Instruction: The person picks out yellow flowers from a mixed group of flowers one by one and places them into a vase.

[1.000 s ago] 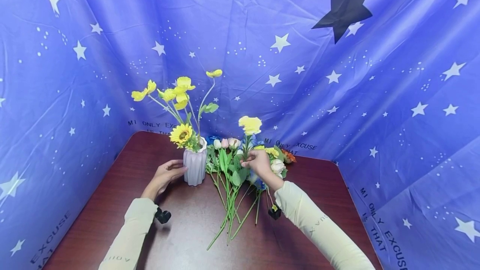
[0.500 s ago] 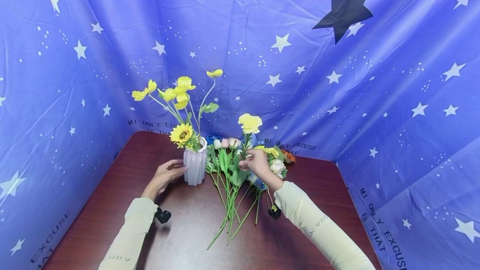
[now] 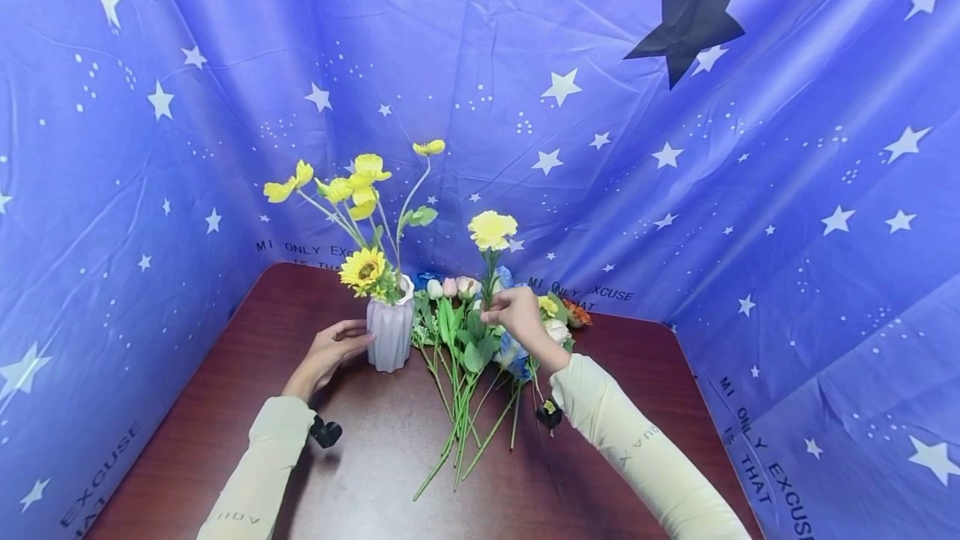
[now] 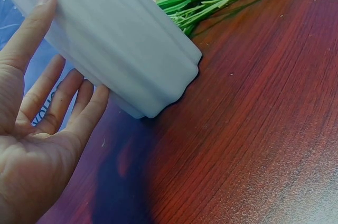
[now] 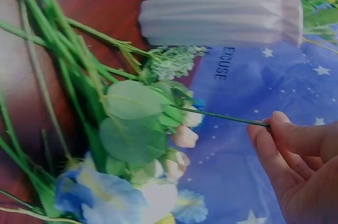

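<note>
My right hand (image 3: pixel 522 317) pinches the green stem of a yellow carnation (image 3: pixel 492 230) between thumb and fingertips. The flower stands upright above the pile; in the right wrist view its thin stem (image 5: pixel 224 116) runs on from the fingertips towards the leaves. With relaxed fingers, my left hand (image 3: pixel 333 350) touches the left side of a pale lilac fluted vase (image 3: pixel 389 338). In the left wrist view the thumb (image 4: pixel 38 20) lies along the vase wall and the other fingertips meet its edge. Yellow poppies (image 3: pixel 367 177) and a sunflower (image 3: pixel 363 270) stand in the vase.
Right of the vase lies a pile of artificial flowers, with tulips (image 3: pixel 450 287), blue blooms (image 3: pixel 512 357), a white bloom (image 3: pixel 557 332) and an orange one (image 3: pixel 577 313). Their green stems (image 3: pixel 459 440) point towards the front of the dark wooden table (image 3: pixel 375 473). A blue starry curtain (image 3: pixel 480 65) surrounds it.
My right hand has risen a little, lifting the carnation up and slightly left above the pile. My left hand and the vase stay where they were.
</note>
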A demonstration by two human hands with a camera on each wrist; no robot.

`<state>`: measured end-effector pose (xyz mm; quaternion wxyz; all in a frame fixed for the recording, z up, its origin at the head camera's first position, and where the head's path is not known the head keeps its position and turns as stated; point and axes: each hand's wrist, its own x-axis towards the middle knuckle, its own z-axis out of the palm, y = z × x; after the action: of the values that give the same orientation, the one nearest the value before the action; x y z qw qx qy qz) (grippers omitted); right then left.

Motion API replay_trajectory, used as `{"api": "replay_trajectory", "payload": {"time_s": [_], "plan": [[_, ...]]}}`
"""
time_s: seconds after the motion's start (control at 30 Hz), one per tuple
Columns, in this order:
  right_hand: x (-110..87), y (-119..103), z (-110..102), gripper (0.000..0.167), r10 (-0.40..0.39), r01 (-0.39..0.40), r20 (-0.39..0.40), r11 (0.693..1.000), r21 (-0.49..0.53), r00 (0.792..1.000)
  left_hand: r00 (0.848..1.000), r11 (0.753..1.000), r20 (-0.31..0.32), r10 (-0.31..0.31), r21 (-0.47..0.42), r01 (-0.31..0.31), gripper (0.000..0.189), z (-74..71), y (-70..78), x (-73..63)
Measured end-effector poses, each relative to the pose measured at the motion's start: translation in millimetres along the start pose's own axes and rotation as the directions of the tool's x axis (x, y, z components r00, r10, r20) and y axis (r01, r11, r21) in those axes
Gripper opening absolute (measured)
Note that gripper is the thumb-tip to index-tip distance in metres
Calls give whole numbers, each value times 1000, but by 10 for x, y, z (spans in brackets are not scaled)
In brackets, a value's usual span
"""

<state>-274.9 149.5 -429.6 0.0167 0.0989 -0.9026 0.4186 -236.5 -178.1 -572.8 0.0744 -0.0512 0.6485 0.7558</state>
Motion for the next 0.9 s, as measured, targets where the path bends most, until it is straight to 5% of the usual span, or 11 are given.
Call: {"api": "replay_trajectory", "payload": {"time_s": [0.37, 0.57, 0.9], "plan": [[144, -276, -168, 12, -18, 31, -131, 995, 98, 991, 1000, 1000, -9, -8, 0, 8, 59, -8, -9, -1], [217, -372, -203, 14, 17, 32, -161, 955, 294, 987, 1000, 1000, -11, -16, -1, 16, 60, 1, -2, -8], [295, -515, -310, 16, -2, 71, -187, 929, 363, 982, 1000, 1000, -12, -14, 2, 14, 58, 4, 19, -13]]}}
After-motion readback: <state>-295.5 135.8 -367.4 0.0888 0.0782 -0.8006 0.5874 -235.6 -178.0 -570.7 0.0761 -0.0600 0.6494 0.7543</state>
